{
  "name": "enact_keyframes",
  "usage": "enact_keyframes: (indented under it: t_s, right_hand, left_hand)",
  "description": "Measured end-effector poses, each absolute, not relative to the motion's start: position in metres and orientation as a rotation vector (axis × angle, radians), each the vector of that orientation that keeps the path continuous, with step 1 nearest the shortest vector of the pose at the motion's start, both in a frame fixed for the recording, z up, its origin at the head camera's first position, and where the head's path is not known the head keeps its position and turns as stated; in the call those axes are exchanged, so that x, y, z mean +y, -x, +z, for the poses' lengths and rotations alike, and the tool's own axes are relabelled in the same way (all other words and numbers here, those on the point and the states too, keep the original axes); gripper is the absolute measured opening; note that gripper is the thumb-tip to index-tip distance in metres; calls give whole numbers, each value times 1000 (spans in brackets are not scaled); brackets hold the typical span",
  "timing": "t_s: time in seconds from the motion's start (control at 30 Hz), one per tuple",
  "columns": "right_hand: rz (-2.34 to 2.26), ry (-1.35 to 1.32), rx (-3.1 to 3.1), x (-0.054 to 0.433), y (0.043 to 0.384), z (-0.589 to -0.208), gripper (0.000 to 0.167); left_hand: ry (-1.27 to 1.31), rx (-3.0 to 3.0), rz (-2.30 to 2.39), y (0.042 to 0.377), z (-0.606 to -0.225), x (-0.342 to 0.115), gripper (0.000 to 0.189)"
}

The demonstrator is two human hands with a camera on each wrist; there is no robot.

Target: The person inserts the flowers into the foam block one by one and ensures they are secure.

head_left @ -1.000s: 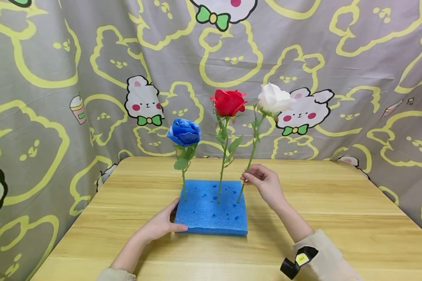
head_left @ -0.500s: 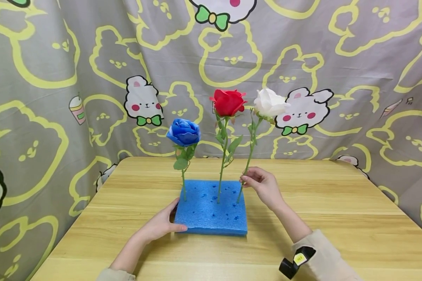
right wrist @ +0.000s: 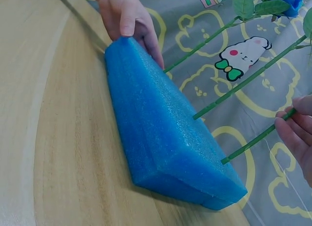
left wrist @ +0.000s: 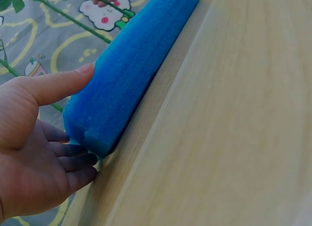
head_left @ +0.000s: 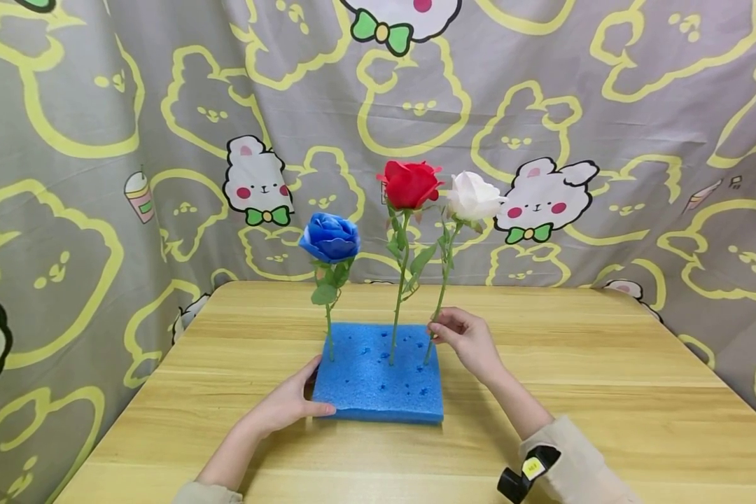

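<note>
A blue foam block (head_left: 365,392) with several holes lies on the table. My left hand (head_left: 290,402) holds its left side, the thumb at the front corner and the fingers along the edge. In the head view my right hand (head_left: 469,343) pinches the stem of a white rose (head_left: 474,196) between thumb and fingers, low down. That stem's lower end meets the block near its right edge, leaning slightly right. A red rose (head_left: 409,184) stands in the block right of its middle, and a shorter blue rose (head_left: 330,238) stands near the left edge.
The wooden table (head_left: 605,392) extends on both sides of the block. A patterned grey curtain (head_left: 327,91) hangs behind it and to the sides. A black wrist camera (head_left: 529,470) sits on the right sleeve.
The white rose has become more upright, its bloom shifting left and down toward the red rose. My right hand has slid slightly lower on its stem. The left hand and block stay put.
</note>
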State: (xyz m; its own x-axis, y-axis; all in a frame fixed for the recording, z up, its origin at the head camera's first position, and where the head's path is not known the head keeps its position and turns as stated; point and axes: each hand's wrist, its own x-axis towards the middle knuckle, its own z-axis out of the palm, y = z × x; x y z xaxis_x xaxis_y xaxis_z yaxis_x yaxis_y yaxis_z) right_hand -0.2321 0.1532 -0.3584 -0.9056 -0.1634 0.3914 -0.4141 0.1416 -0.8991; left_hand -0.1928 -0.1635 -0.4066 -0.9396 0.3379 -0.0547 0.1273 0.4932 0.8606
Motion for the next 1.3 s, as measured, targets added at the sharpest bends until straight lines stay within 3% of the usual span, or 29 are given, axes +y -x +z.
enact_keyframes:
  t_s: [0.93,1.3]
  right_hand:
    - [1664,-422,-2389,161,228,-361,25]
    - [1582,-492,-2452,182,222,-363,27]
  left_hand:
    - [-516,2508,1441,193,-398,-166,95]
    - [-410,2684,1441,198,-383,-184,75]
